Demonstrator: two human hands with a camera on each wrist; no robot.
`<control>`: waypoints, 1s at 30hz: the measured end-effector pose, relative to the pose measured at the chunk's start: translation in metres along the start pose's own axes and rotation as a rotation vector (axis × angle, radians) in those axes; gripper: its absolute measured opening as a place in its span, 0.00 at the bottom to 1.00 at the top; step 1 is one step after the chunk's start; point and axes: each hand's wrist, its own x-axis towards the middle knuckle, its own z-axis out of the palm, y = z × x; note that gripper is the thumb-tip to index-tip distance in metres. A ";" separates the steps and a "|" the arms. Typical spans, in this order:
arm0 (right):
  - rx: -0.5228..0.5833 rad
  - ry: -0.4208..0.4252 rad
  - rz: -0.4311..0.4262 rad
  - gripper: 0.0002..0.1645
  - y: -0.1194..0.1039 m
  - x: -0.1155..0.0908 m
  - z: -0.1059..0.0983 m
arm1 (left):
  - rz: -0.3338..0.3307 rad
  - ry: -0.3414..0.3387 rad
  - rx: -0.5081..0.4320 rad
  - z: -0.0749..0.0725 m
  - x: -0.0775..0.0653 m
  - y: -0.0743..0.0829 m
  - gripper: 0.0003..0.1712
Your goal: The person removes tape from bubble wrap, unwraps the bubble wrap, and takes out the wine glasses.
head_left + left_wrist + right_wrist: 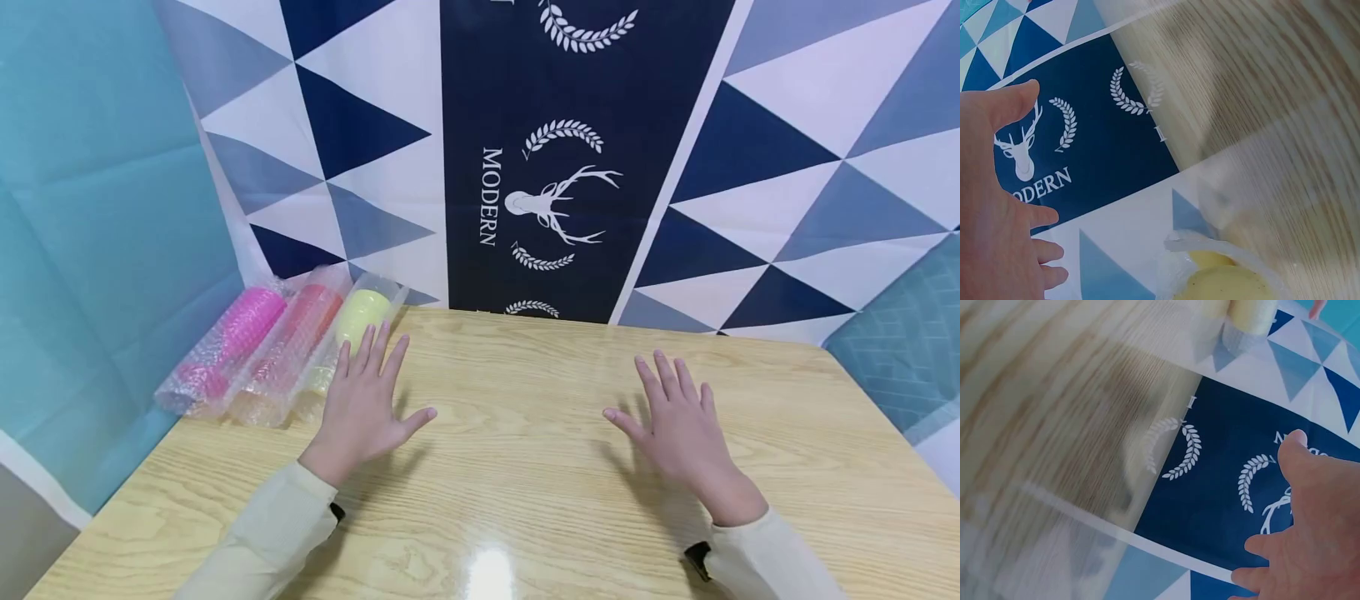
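My left hand [366, 417] is held palm down over the wooden table [517, 450], fingers spread and nothing in it. Its fingertips overlap a yellow object in bubble wrap [363, 310] in the head view. Beside that lie a red bubble-wrapped object [309, 310] and a pink one [251, 323], side by side at the table's left edge. The left wrist view shows the rounded end of the yellow object [1225, 284] below the left hand [994, 194]. My right hand [684, 433] hovers over the right half of the table, fingers spread and holding nothing.
A patterned cloth with triangles and a dark deer panel [540, 275] hangs along the table's far edge. Teal cloth [97, 250] closes off the left side. More teal cloth [900, 350] stands at the right. Light glares off the tabletop near the front.
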 end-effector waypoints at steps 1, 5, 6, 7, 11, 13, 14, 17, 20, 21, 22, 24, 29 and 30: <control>-0.001 -0.004 0.002 0.55 0.000 0.000 0.000 | 0.000 -0.004 0.002 0.000 0.000 0.000 0.58; -0.008 -0.011 0.007 0.55 0.000 0.000 -0.001 | 0.000 -0.015 -0.002 0.000 0.001 -0.001 0.58; -0.011 -0.012 0.007 0.55 0.001 0.000 -0.001 | 0.000 -0.016 -0.005 0.000 0.001 -0.001 0.58; -0.012 -0.011 0.007 0.55 0.001 0.000 -0.001 | 0.000 -0.017 -0.007 0.000 0.001 -0.001 0.58; -0.016 -0.014 0.007 0.55 0.001 0.000 -0.001 | 0.000 -0.014 -0.013 0.002 0.002 -0.002 0.58; -0.018 -0.018 0.008 0.55 0.002 0.000 -0.001 | 0.000 -0.014 -0.013 0.003 0.002 -0.002 0.59; -0.020 -0.019 0.008 0.55 0.003 0.000 0.000 | -0.001 -0.015 -0.012 0.004 0.001 -0.002 0.59; -0.027 -0.020 0.005 0.55 0.005 0.001 0.000 | 0.000 -0.013 0.003 0.003 0.001 -0.003 0.59; -0.033 -0.021 0.002 0.55 0.006 0.002 -0.001 | 0.000 -0.014 0.016 0.001 0.001 -0.004 0.59; -0.037 -0.021 0.001 0.55 0.006 0.002 -0.002 | 0.001 -0.013 0.020 0.001 0.001 -0.005 0.58; -0.039 -0.023 0.001 0.54 0.006 0.002 -0.003 | 0.000 -0.013 0.020 0.000 0.001 -0.005 0.58; -0.045 -0.024 -0.003 0.54 0.006 0.003 -0.003 | -0.002 -0.017 0.019 0.000 0.000 -0.006 0.58; -0.049 -0.042 -0.022 0.54 0.007 0.004 -0.005 | -0.012 -0.028 0.013 0.000 0.000 -0.008 0.58; -0.047 -0.049 -0.026 0.54 0.006 0.004 -0.006 | -0.014 -0.031 0.013 0.000 0.000 -0.008 0.58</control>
